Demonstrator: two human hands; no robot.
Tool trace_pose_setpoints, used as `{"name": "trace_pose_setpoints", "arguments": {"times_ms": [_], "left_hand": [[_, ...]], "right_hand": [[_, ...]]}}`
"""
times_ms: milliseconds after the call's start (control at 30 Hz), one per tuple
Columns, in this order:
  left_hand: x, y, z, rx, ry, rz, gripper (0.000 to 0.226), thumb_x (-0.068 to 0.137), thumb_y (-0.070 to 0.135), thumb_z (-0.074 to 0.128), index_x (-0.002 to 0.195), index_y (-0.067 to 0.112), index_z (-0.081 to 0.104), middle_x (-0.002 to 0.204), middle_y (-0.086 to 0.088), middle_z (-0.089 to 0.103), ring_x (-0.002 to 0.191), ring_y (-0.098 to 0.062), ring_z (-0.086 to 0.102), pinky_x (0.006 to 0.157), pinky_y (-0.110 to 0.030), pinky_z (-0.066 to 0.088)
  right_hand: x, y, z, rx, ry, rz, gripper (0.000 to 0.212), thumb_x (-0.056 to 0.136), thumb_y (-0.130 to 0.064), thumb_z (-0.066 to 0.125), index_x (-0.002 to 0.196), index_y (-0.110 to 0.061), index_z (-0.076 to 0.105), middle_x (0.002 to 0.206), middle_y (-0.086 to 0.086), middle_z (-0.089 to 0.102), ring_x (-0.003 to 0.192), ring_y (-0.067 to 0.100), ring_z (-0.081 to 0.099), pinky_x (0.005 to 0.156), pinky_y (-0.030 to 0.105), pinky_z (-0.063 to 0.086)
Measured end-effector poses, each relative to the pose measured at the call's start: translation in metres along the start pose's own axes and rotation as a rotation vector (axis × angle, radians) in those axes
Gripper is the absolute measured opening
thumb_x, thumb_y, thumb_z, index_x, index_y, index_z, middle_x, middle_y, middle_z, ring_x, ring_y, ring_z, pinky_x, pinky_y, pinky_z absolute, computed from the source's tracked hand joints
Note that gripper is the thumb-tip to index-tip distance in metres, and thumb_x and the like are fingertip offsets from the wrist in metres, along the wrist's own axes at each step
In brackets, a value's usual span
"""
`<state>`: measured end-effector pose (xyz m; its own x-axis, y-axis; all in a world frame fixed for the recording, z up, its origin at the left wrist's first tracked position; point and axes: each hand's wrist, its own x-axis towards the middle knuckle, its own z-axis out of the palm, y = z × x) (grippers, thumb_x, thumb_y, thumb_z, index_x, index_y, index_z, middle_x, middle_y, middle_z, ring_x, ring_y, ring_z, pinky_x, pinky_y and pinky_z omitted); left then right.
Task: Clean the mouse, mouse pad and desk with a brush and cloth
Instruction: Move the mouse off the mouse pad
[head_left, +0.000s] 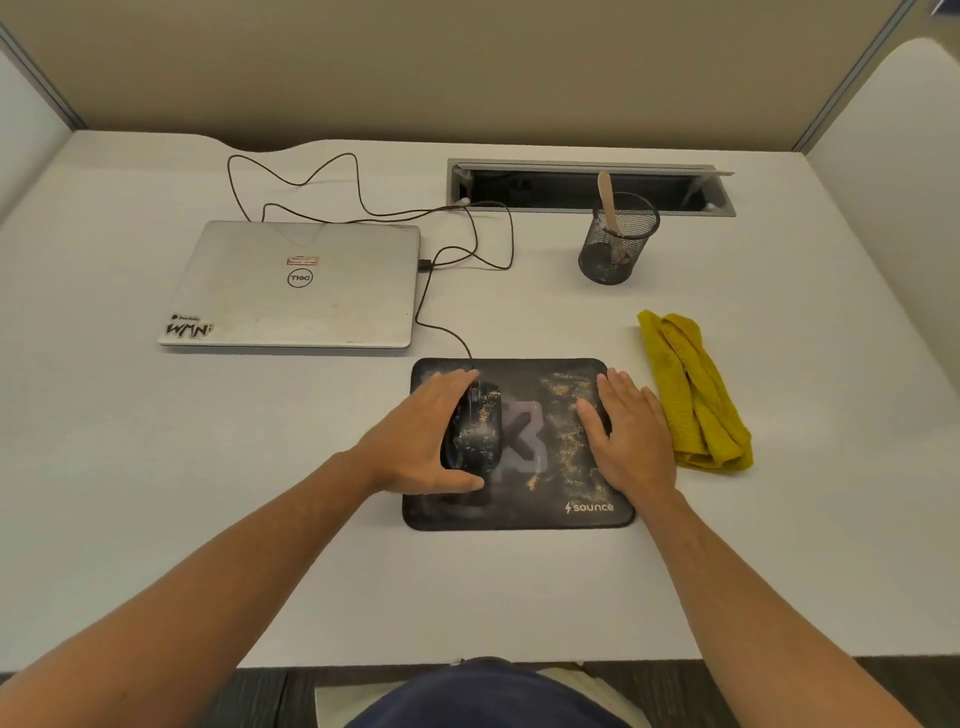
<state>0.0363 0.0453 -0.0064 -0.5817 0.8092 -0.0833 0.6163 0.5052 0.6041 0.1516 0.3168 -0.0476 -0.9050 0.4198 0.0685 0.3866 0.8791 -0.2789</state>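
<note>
A black wired mouse (480, 428) speckled with yellowish dust sits on the left part of a dark mouse pad (519, 512), which also carries yellow dust. My left hand (423, 439) grips the mouse from its left side, thumb curled under its near end. Flat on the pad's right part lies my right hand (628, 434), fingers straight. A crumpled yellow cloth (693, 392) lies on the white desk (260, 493) just right of the pad. A brush with a wooden handle (609, 205) stands in a black mesh cup (615, 244) behind the pad.
A closed silver laptop (296, 286) lies at the back left, with the mouse cable (358, 197) looping behind it. An open cable tray (587, 187) is set into the desk at the back. Partition walls enclose the desk on three sides.
</note>
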Motion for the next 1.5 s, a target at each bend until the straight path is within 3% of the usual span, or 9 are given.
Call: {"name": "trace_pose_setpoints", "arguments": {"times_ms": [233,467,700,833,967,1167,1300,1500], "left_hand": [[-0.043,-0.037,-0.039,-0.01,0.061,-0.049,0.116,0.058,0.071,0.077,0.148,0.033,0.015,0.132,0.019,0.033,0.12,-0.001,0.037,0.1,-0.023,0.036],[-0.079,-0.069,-0.057,0.063,0.056,-0.116,0.117,0.057,0.073,0.075,0.148,0.033,0.014,0.13,0.017,0.033,0.116,-0.002,0.037,0.098,-0.02,0.033],[-0.098,-0.09,-0.066,0.041,0.042,-0.2,0.117,0.058,0.071,0.076,0.148,0.038,0.01,0.135,0.015,0.034,0.122,-0.007,0.034,0.101,-0.025,0.029],[-0.105,-0.102,-0.066,0.028,0.008,-0.267,0.117,0.058,0.07,0.075,0.148,0.043,0.006,0.151,0.013,0.026,0.142,-0.013,0.017,0.111,-0.031,0.021],[-0.111,-0.111,-0.067,0.023,-0.008,-0.298,0.12,0.056,0.073,0.075,0.149,0.045,0.004,0.155,0.013,0.021,0.148,-0.022,0.009,0.116,-0.042,0.019],[-0.115,-0.118,-0.073,0.041,-0.017,-0.305,0.122,0.055,0.078,0.072,0.148,0.048,-0.001,0.156,0.012,0.02,0.148,-0.023,0.007,0.118,-0.042,0.016],[-0.114,-0.116,-0.074,0.071,-0.018,-0.266,0.123,0.057,0.076,0.072,0.15,0.039,0.0,0.156,0.008,0.02,0.146,-0.021,0.014,0.117,-0.036,0.016],[-0.108,-0.1,-0.08,0.163,0.044,-0.154,0.132,0.06,0.082,0.066,0.151,0.033,-0.016,0.159,0.015,-0.015,0.145,-0.002,-0.014,0.116,-0.02,-0.005]], "right_hand": [[0.0,0.001,0.002,-0.002,0.007,0.001,0.07,0.096,-0.064,0.016,0.147,-0.02,0.036,0.154,0.001,0.035,0.143,0.017,0.026,0.118,0.035,0.012],[-0.001,-0.001,0.001,-0.018,0.002,0.014,0.072,0.095,-0.066,0.014,0.147,-0.02,0.036,0.154,0.002,0.034,0.143,0.018,0.027,0.118,0.035,0.012],[-0.001,-0.001,0.001,-0.01,0.002,0.021,0.071,0.096,-0.064,0.016,0.146,-0.019,0.036,0.154,0.002,0.034,0.143,0.019,0.027,0.118,0.036,0.013],[-0.001,-0.001,0.001,-0.015,0.004,0.019,0.069,0.096,-0.063,0.018,0.146,-0.019,0.037,0.153,0.002,0.035,0.143,0.019,0.027,0.117,0.036,0.012],[-0.001,-0.001,0.001,-0.008,0.007,0.018,0.07,0.096,-0.063,0.017,0.146,-0.019,0.038,0.153,0.003,0.036,0.142,0.019,0.028,0.117,0.035,0.012],[-0.002,-0.003,0.0,0.002,0.011,0.028,0.07,0.096,-0.064,0.018,0.146,-0.019,0.038,0.153,0.002,0.036,0.142,0.019,0.028,0.117,0.036,0.014],[-0.002,-0.003,0.0,0.01,0.006,0.036,0.074,0.094,-0.066,0.015,0.147,-0.02,0.036,0.153,0.002,0.035,0.143,0.02,0.028,0.118,0.038,0.014],[-0.002,-0.003,0.0,0.01,0.006,0.036,0.073,0.094,-0.067,0.015,0.146,-0.02,0.036,0.153,0.002,0.035,0.143,0.019,0.027,0.118,0.038,0.015]]}}
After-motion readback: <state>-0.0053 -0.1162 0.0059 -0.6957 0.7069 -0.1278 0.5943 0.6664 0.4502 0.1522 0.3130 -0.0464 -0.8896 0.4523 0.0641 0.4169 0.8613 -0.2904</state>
